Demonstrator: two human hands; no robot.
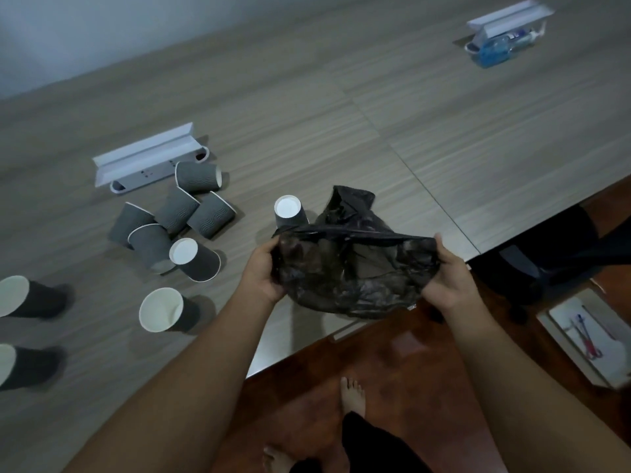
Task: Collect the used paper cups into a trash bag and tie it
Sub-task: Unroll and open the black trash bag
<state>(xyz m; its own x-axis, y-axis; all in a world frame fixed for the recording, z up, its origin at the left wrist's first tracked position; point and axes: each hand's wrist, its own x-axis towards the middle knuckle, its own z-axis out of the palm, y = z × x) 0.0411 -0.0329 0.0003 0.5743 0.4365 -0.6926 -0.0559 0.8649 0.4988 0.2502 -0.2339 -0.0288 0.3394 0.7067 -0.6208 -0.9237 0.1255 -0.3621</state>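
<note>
Table (341, 107): grey wood-grain top, over red-brown floor (392, 363).
Trash bag (355, 264): black, stretched at table edge; left hand (263, 271) and right hand (450, 278) grasp its sides.
Paper cups (177, 227): left of bag, most lying.
Socket box (150, 162): behind cups.

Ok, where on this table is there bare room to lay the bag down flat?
Bare wood runs from the trash bag back toward the far outlet box, right of the table seam. The left side is crowded: tipped cups piled by the near outlet box, upright ones nearer you.
</note>
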